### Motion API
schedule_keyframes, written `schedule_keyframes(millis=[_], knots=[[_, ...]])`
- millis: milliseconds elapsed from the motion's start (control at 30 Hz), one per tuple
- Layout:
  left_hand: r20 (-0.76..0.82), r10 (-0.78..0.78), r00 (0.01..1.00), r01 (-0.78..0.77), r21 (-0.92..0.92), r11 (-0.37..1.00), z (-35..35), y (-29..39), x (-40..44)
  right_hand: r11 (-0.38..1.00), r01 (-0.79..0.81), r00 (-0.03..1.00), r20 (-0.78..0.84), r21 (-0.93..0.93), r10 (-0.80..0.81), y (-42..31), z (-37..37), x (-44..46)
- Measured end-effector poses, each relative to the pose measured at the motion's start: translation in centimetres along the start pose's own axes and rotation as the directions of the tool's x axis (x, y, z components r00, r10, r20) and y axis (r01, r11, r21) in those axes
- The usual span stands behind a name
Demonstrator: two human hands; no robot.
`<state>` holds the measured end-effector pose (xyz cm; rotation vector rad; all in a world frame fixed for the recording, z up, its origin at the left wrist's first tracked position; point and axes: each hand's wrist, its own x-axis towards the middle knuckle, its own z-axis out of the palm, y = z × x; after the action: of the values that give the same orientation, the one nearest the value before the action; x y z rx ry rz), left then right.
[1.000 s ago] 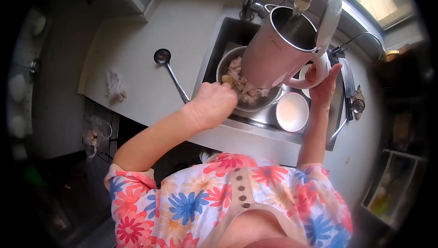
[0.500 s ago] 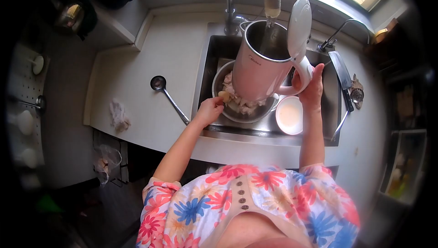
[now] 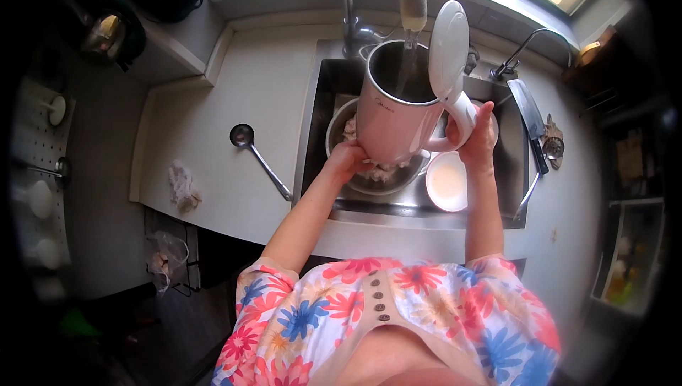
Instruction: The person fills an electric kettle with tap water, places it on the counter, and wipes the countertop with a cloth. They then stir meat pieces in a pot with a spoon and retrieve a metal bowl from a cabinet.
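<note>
The right hand (image 3: 479, 137) grasps the kettle (image 3: 395, 127) by its handle (image 3: 464, 117) above the pot (image 3: 399, 181), near the sink's (image 3: 318, 98) left edge; the left hand (image 3: 344, 160) meets the kettle's lower side, grip unclear. Water (image 3: 410, 44) runs inside.

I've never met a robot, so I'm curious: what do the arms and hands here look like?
They're a person's. The left hand and right hand are gloveless, with no watch or bracelet visible. The short sleeves are white with a pink and blue floral print.
</note>
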<state>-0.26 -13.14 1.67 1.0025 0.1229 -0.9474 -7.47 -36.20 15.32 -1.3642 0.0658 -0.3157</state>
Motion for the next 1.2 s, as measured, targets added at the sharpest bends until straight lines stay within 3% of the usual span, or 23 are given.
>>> schedule_keyframes(millis=[700, 1200], knots=[[-0.073, 0.079, 0.994, -0.087, -0.118, 0.989, -0.6, -0.2, -0.1, 1.000, 0.026, 0.999, 0.019, -0.001, -0.026, 0.0, 0.0, -0.2], [-0.066, 0.086, 0.994, -0.092, -0.104, 0.990, -0.9, -0.2, 0.4, 1.000, 0.009, 0.999, 0.051, 0.001, -0.009, 0.2, 0.1, 0.0]])
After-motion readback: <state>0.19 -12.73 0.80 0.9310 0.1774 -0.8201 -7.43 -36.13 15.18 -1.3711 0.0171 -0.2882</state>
